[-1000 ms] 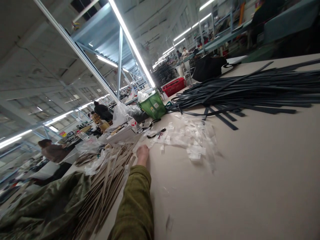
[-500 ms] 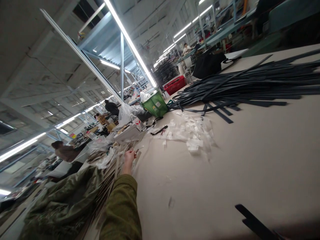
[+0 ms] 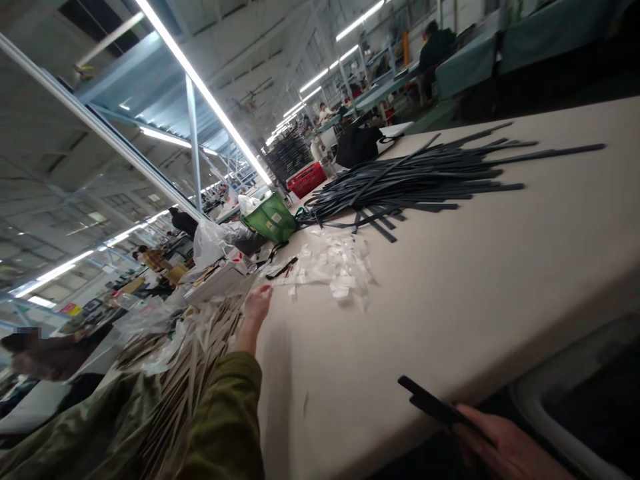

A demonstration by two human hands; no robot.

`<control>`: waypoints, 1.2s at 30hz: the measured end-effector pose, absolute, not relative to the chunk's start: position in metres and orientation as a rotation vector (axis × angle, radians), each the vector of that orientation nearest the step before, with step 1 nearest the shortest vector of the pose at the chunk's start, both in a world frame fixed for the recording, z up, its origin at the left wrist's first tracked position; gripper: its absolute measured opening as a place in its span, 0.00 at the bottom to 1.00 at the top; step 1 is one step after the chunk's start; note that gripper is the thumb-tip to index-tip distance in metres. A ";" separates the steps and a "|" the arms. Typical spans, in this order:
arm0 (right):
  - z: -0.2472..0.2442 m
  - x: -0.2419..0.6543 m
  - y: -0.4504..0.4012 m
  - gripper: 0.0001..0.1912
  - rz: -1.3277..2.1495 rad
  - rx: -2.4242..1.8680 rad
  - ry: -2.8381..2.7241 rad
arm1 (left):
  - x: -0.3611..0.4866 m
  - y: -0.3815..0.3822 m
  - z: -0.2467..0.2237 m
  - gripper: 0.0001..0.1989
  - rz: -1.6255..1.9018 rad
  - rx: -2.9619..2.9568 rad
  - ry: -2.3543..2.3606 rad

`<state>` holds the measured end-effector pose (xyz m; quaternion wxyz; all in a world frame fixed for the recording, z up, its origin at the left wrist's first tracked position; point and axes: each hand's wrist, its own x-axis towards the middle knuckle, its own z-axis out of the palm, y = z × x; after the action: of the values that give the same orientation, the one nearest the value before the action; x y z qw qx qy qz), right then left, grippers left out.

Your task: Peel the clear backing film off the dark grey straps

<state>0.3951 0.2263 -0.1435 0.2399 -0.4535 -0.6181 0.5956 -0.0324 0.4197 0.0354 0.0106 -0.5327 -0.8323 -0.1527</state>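
Note:
My left hand (image 3: 257, 301), at the end of an olive sleeve, is over the left side of the table (image 3: 475, 280). Its fingers are closed; whatever may be in them is too blurred to make out. Beside that arm lies a bundle of brown strips (image 3: 193, 373). Near the table's front edge, at lower right, my right hand (image 3: 510, 443) is closed around a few dark flat strips (image 3: 430, 399), whose ends point toward the table. White paper scraps (image 3: 337, 267) lie just beyond my left hand.
A large pile of dark strips (image 3: 415, 173) spreads across the far table. Behind the scraps stand a green bag (image 3: 273, 219) and a red basket (image 3: 306, 179). Olive fabric (image 3: 85, 420) and clear plastic bags (image 3: 150, 317) lie at left. Other people are farther off.
The view has swung right and the table's front edge now shows. My right hand has come into view with the dark strips. My left hand is now closer to the paper scraps.

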 end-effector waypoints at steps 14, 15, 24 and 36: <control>-0.125 0.395 0.234 0.29 1.600 -1.160 -1.664 | 0.163 0.502 -0.008 0.11 -0.770 -2.133 -2.737; -0.123 0.395 0.235 0.29 1.604 -1.151 -1.652 | 0.156 0.502 -0.001 0.12 -0.881 -2.110 -2.773; -0.104 0.401 0.236 0.31 1.718 -0.988 -1.452 | 0.109 0.435 0.060 0.13 -2.223 -1.774 -2.655; -0.038 0.385 0.265 0.32 1.903 -0.800 -1.307 | 0.183 0.232 -0.028 0.20 -2.723 -1.550 -2.757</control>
<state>0.3853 0.2653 -0.0377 0.3422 -0.3077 -0.5025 0.7320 0.1829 0.2321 -0.0276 -0.4934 -0.3230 -0.5747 -0.5674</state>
